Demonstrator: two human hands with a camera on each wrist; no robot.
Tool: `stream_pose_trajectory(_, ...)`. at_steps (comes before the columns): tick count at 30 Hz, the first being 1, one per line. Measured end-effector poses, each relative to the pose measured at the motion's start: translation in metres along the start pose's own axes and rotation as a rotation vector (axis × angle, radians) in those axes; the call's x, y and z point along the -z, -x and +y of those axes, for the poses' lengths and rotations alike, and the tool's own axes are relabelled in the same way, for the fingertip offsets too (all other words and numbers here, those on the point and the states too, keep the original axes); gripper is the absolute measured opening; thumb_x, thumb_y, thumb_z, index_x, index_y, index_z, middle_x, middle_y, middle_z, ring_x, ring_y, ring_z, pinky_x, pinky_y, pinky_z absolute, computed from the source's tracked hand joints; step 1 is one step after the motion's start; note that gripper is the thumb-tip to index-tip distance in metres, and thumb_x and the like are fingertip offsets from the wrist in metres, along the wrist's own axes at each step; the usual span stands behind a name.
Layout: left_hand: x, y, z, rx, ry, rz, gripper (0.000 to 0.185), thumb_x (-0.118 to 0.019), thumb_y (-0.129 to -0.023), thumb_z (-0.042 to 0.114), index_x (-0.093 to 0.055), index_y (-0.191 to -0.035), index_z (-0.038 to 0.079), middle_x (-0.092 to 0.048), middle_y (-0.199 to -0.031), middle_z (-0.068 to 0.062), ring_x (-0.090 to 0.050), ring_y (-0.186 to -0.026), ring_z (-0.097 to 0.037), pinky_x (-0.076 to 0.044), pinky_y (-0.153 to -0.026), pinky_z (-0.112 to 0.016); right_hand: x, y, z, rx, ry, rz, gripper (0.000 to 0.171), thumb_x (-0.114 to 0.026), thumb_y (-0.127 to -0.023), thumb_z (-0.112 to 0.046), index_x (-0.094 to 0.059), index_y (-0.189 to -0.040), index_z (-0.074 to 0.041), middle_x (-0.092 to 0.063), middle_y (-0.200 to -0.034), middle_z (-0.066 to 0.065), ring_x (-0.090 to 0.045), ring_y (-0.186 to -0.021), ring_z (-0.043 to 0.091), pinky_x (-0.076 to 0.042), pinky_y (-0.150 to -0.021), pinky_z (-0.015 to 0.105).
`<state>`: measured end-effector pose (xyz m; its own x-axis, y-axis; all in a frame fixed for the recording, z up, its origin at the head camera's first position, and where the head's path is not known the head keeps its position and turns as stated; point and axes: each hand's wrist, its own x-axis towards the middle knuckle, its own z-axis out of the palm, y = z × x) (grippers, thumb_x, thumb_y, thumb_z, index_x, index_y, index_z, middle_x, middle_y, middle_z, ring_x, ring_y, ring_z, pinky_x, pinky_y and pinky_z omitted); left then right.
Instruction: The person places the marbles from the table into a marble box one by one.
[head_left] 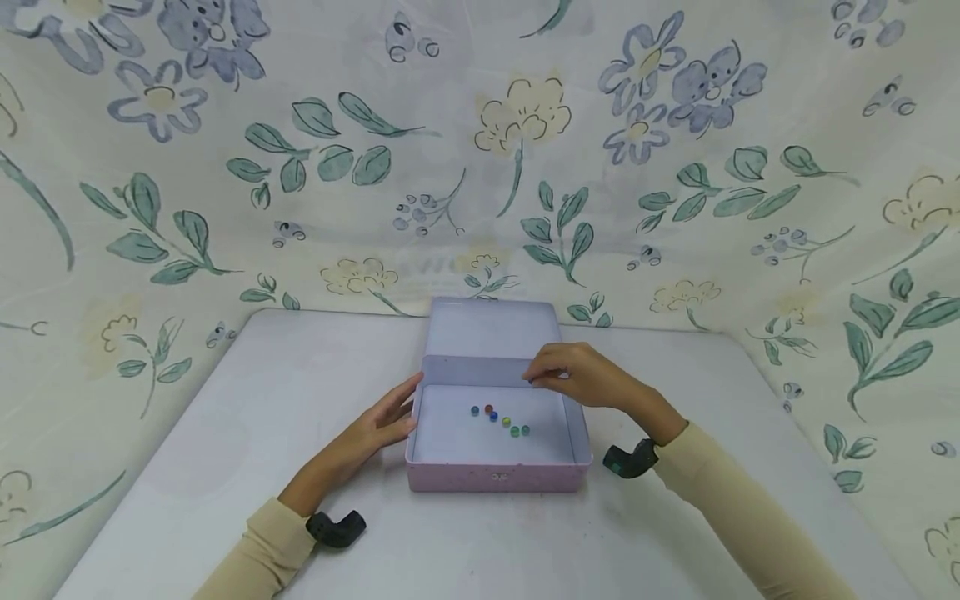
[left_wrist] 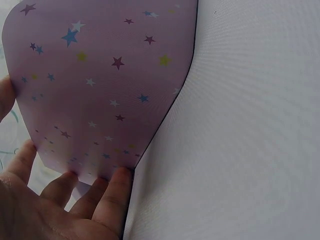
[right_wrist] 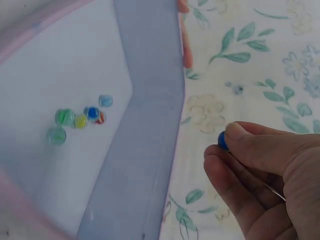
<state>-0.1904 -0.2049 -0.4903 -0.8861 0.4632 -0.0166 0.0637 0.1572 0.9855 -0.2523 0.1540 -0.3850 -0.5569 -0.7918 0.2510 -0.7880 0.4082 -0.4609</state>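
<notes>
An open pink box (head_left: 498, 477) with a pale lilac inside stands on the table, its lid (head_left: 491, 327) tipped back behind it. Several glass marbles (head_left: 506, 422) in blue, red, yellow and green lie on its floor. Between thumb and fingertips, my right hand (head_left: 577, 373) pinches a dark blue marble (right_wrist: 222, 140), held up over the back right of the box. My left hand (head_left: 375, 427) rests against the box's left side with extended fingers. The left wrist view shows those fingertips on the star-printed outer wall (left_wrist: 100, 85).
The white table (head_left: 322, 358) stretches out on both sides of the box. Behind it hangs a floral cloth (head_left: 450, 208). A black strap-on device (head_left: 335, 529) sits at the left wrist, and another black device (head_left: 630, 460) at the right.
</notes>
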Motion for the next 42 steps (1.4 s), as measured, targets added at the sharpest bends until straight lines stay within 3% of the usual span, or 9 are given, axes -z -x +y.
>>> stream_pose_trajectory(7, 0.002, 0.005, -0.001, 0.002, 0.015, -0.004, 0.067, -0.048, -0.105, 0.021, -0.013, -0.161, 0.032, 0.0, -0.17, -0.002, -0.002, -0.155, -0.042, -0.02, -0.118, -0.068, -0.018, -0.033, -0.008, 0.086, 0.006, -0.07, 0.017, -0.069, -0.092, -0.002, -0.076, -0.106, -0.006, -0.073, -0.1, 0.007, -0.068, -0.09, 0.011, -0.057, -0.08, 0.017)
stream_pose_trajectory(19, 0.005, 0.009, -0.001, 0.019, 0.013, 0.002, 0.068, -0.049, -0.105, 0.022, -0.013, -0.161, 0.032, 0.0, -0.17, -0.001, -0.003, -0.155, -0.042, -0.02, -0.118, -0.067, -0.049, -0.062, -0.003, 0.018, 0.09, -0.229, 0.016, -0.07, -0.091, -0.002, -0.075, -0.106, -0.001, -0.073, -0.098, 0.007, -0.069, -0.09, 0.013, -0.056, -0.08, 0.014)
stream_pose_trajectory(29, 0.007, 0.008, -0.002, 0.008, 0.018, 0.008, 0.067, -0.05, -0.104, 0.022, -0.015, -0.16, 0.036, -0.001, -0.17, 0.002, -0.004, -0.156, -0.04, -0.02, -0.119, -0.066, -0.049, -0.068, -0.005, 0.04, 0.104, -0.215, 0.015, -0.068, -0.092, -0.001, -0.075, -0.105, 0.001, -0.074, -0.101, 0.012, -0.071, -0.094, 0.018, -0.057, -0.083, 0.019)
stream_pose_trajectory(37, 0.003, 0.001, -0.001, -0.002, 0.012, -0.024, 0.069, -0.051, -0.104, 0.025, -0.013, -0.161, 0.034, 0.001, -0.17, 0.002, -0.005, -0.155, -0.041, -0.023, -0.119, -0.064, -0.045, -0.063, 0.003, 0.004, 0.129, -0.197, 0.016, -0.069, -0.091, 0.0, -0.076, -0.105, 0.0, -0.075, -0.101, 0.012, -0.071, -0.094, 0.018, -0.058, -0.083, 0.02)
stream_pose_trajectory(42, 0.005, 0.006, -0.001, 0.013, 0.011, -0.011, 0.068, -0.051, -0.104, 0.023, -0.014, -0.161, 0.034, 0.0, -0.17, 0.001, -0.006, -0.155, -0.041, -0.024, -0.119, -0.063, -0.051, -0.066, 0.004, -0.008, 0.118, -0.207, 0.017, -0.069, -0.091, 0.001, -0.076, -0.106, 0.0, -0.075, -0.102, 0.012, -0.071, -0.093, 0.018, -0.058, -0.082, 0.02)
